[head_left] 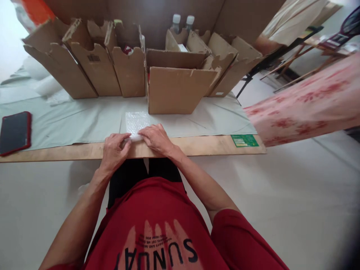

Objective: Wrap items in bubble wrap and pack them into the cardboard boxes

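A small sheet of bubble wrap (137,121) lies flat on the pale cloth at the table's near edge. Both of my hands rest on its near end. My left hand (114,149) curls its fingers over the left near corner, where the wrap looks rolled or folded around something I cannot make out. My right hand (156,137) presses down on the same end, fingers together and bent. An open cardboard box (177,89) stands just beyond the wrap.
A row of open cardboard boxes (92,60) lines the back of the table, two capped bottles (182,21) among them. A dark phone in a red case (14,132) lies far left. A green label (244,140) sits on the wooden edge. Patterned pink fabric (306,105) hangs at right.
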### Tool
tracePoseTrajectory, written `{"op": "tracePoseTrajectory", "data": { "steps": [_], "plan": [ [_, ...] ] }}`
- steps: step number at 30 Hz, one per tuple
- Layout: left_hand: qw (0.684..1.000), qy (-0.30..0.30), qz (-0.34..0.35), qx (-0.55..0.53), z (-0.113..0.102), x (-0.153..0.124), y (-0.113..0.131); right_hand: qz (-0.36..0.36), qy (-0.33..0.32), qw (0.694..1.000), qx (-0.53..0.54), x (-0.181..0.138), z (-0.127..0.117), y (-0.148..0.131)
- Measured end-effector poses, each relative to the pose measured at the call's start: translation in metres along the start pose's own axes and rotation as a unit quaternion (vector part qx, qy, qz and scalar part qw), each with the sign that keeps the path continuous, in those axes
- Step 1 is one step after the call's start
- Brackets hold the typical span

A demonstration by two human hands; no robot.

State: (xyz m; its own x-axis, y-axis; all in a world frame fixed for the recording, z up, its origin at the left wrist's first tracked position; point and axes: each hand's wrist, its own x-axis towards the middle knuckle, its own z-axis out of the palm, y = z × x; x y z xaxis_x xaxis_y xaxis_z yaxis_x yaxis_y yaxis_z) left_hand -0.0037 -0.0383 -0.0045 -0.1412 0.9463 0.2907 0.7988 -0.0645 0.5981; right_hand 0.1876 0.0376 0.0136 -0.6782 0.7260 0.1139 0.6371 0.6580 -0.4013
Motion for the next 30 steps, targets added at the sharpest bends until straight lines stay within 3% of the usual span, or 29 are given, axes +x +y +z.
{"op": "tracePoseTrajectory", "data": {
  "steps": [2, 5, 7, 12, 15, 19, 22, 26, 30],
  "plan": [
    [1.000, -0.001, -0.018, 0.001, 0.004, 0.007, -0.003, 0.026, 0.013, 0.999, 0.018, 0.005, -0.001, 0.001],
    [0.999, -0.003, -0.043, 0.005, 0.010, 0.025, -0.008, 0.069, 0.082, 0.994, 0.020, 0.004, -0.001, 0.003],
    [0.999, -0.003, -0.051, 0.013, 0.013, 0.036, -0.010, 0.056, 0.116, 0.992, 0.006, 0.000, 0.001, 0.005],
    [0.998, 0.013, -0.044, 0.037, 0.017, 0.045, -0.010, -0.020, 0.061, 0.998, -0.012, -0.002, 0.008, 0.009],
    [0.999, 0.017, -0.010, 0.038, 0.012, 0.032, -0.007, -0.003, 0.047, 0.999, 0.008, 0.004, 0.008, 0.011],
    [0.998, -0.021, 0.050, 0.011, 0.003, 0.014, -0.003, 0.004, 0.030, 0.998, 0.061, 0.005, 0.001, 0.010],
    [0.999, -0.020, 0.027, 0.002, 0.004, 0.017, -0.004, 0.022, 0.032, 0.997, 0.072, -0.001, -0.004, 0.006],
    [1.000, 0.018, -0.020, -0.015, 0.014, 0.038, -0.007, 0.028, 0.091, 0.995, -0.004, -0.005, -0.004, 0.001],
    [0.993, 0.075, -0.062, -0.060, 0.015, 0.040, -0.005, -0.005, 0.049, 0.998, -0.041, 0.006, 0.002, 0.000]
  ]
}}
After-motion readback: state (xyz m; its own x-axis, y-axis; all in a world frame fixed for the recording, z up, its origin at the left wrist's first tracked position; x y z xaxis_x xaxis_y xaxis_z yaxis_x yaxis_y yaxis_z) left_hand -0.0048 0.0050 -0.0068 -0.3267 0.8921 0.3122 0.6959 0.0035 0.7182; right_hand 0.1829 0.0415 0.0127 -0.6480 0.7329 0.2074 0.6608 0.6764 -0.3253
